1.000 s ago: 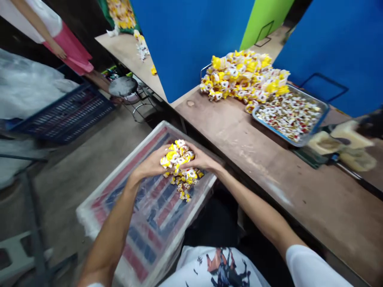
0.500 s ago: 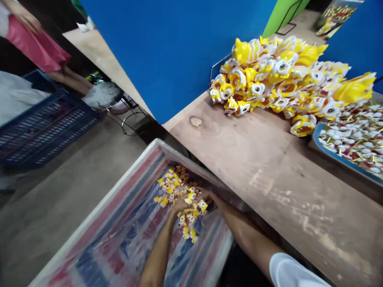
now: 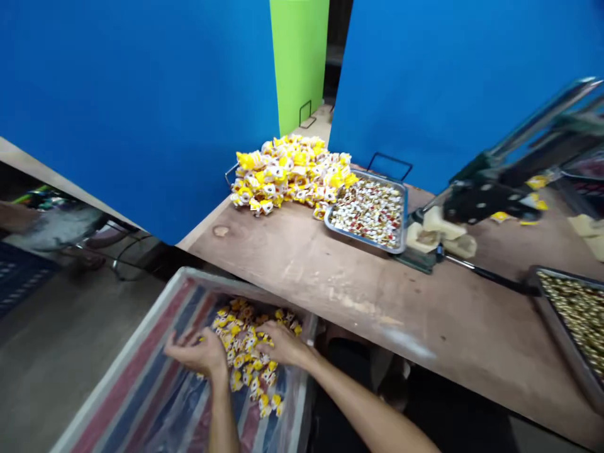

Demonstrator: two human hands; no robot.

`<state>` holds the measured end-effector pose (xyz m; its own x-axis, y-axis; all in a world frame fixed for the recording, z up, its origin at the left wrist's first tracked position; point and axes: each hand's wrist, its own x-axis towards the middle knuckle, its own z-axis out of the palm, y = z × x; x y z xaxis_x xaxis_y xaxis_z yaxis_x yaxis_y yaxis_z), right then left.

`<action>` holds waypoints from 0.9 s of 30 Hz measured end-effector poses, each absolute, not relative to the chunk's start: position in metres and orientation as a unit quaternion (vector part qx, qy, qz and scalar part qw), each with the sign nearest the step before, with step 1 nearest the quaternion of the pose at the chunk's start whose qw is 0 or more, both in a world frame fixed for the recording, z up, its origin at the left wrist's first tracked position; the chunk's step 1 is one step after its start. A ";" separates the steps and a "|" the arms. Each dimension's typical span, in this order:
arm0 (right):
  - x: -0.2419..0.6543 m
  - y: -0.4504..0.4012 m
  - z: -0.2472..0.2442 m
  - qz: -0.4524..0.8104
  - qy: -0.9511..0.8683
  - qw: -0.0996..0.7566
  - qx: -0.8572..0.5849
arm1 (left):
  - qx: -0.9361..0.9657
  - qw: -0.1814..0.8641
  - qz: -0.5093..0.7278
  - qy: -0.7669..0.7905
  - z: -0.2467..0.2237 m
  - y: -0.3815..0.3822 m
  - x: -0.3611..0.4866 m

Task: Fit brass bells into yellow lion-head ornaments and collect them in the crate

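"Left hand [image 3: 201, 355]?"
"Unclenched, fingers loosely curled and apart, beside yellow-and-white lion-head figurines [image 3: 250, 353] heaped in the striped-lined box [image 3: 141, 377]."
"Right hand [image 3: 283, 346]?"
"Fingers among those figurines; whether grasping any, I can't tell."

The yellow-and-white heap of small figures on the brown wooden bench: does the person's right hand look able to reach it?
Probably yes: the right hand must come up over the bench, but nothing else visible blocks the heap.
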<state>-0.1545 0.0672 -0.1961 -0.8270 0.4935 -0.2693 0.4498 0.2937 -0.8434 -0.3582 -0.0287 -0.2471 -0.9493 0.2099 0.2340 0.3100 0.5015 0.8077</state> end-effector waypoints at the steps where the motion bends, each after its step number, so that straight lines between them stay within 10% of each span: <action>1: -0.125 0.056 -0.170 0.527 -0.807 0.061 -0.260 | -0.144 0.122 -0.548 -0.815 -0.214 -0.018 -0.354; 12: 0.135 0.100 0.016 0.510 -0.741 0.284 -0.332 | -0.452 0.067 -0.415 -0.787 0.060 0.231 -0.359; 17: 0.009 0.260 0.052 0.286 -0.828 0.391 -0.283 | -0.482 0.006 -0.382 -0.789 0.053 0.265 -0.377; 27: -0.090 0.421 0.050 0.193 -0.873 0.195 -0.402 | -0.604 0.097 -0.412 -0.675 -0.056 0.204 -0.302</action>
<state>-0.0901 0.4210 0.0499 -0.6003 0.7779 0.1856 0.6274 0.6020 -0.4939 -0.3019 0.2042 -0.0557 -0.2514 0.7360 0.6286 0.8958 -0.0690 0.4391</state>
